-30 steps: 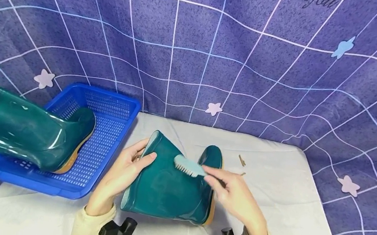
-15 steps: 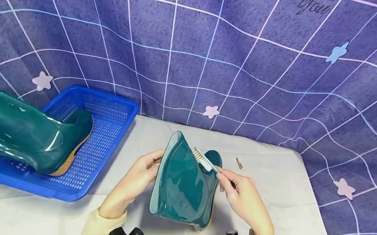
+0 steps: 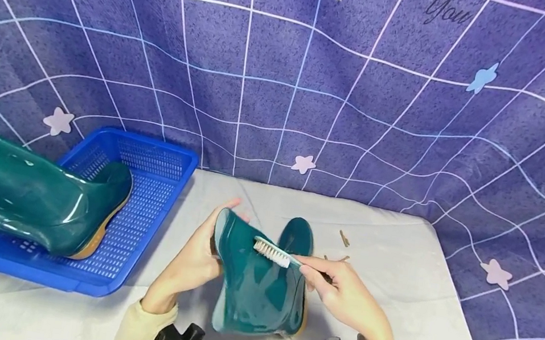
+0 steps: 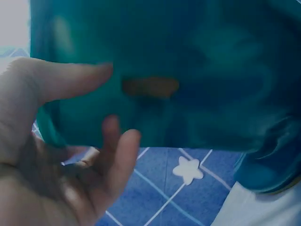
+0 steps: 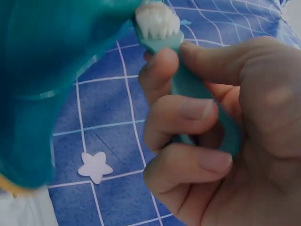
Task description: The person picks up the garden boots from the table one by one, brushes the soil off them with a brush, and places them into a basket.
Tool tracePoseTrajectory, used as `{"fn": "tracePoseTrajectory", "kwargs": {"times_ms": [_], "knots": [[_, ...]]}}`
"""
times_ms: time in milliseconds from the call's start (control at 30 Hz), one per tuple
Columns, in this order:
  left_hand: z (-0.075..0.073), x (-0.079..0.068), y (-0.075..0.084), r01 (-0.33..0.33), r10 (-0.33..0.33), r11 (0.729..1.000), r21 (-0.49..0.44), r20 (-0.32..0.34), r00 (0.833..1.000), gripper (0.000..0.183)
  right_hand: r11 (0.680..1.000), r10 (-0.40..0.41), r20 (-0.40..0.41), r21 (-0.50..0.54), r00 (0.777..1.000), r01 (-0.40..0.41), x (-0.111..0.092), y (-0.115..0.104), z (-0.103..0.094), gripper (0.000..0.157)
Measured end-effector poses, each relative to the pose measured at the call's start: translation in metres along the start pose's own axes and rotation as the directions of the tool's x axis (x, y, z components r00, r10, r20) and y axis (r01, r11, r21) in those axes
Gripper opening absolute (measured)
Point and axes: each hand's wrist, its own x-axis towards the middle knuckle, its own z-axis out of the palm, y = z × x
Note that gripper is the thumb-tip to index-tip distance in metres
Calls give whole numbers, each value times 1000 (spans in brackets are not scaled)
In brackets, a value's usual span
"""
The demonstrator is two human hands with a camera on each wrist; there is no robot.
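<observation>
A green rain boot point(image 3: 256, 294) lies tilted above the white table, its opening toward the left and its toe toward the back. My left hand point(image 3: 195, 260) holds its shaft by the opening; in the left wrist view the thumb point(image 4: 77, 77) lies over the shaft, where a brown patch point(image 4: 150, 87) shows. My right hand point(image 3: 346, 292) grips the handle of a light-blue scrub brush point(image 3: 272, 252). The brush overlaps the upper side of the shaft in the head view, pale bristles facing the camera. Fingers curl round the handle point(image 5: 190, 87) in the right wrist view.
A blue plastic basket point(image 3: 158, 195) stands at the left with a second green boot point(image 3: 31, 198) lying across it, its shaft over the basket's edge. Small brown bits point(image 3: 344, 238) lie on the white cloth point(image 3: 395, 255) at the right. A purple curtain point(image 3: 271, 101) hangs behind.
The boot has shifted right and been turned about, its opening tilting. My left hand has gone right with it. The brush has turned over, bristles now showing, and moved along the shaft.
</observation>
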Motion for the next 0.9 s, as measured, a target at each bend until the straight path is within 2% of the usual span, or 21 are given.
{"fn": "tracePoseTrajectory", "kwargs": {"times_ms": [100,167,267,333,367,467,533,600,667,733,833,900], "knots": [[5,1,1,-85,91,989,122,-51,995,71,999,18,-102,-35,995,-22,-3,2,-5,24],[13,2,3,-183,199,968,169,-81,977,46,997,34,-188,-66,982,-47,-3,4,-9,23],[28,2,7,-306,320,942,137,-89,943,24,995,34,-303,-75,952,-59,-5,7,-14,21],[38,2,10,-337,347,936,101,-101,933,19,996,37,-361,-64,932,-64,-7,8,-18,21],[43,1,12,-334,341,939,80,-109,934,18,997,39,-383,-53,923,-64,-7,8,-19,21],[52,-3,19,-239,237,971,6,-138,962,19,998,41,-434,-23,900,-57,-9,10,-23,22],[54,-6,26,-132,123,990,-47,-161,979,21,999,37,-451,-7,892,-45,-9,10,-24,22],[55,-8,35,-8,-16,992,-129,-181,983,26,999,31,-466,7,884,-31,-9,10,-25,22],[54,-10,43,102,-145,972,-213,-198,969,30,1000,26,-476,22,879,-18,-8,9,-26,22],[53,-12,51,183,-250,938,-295,-207,946,34,999,23,-486,35,874,-7,-7,9,-26,23],[52,-15,60,254,-357,881,-398,-210,910,32,999,20,-502,51,865,6,-7,9,-27,23],[51,-16,63,287,-423,829,-480,-203,883,25,998,24,-515,58,857,6,-8,9,-28,23]]}}
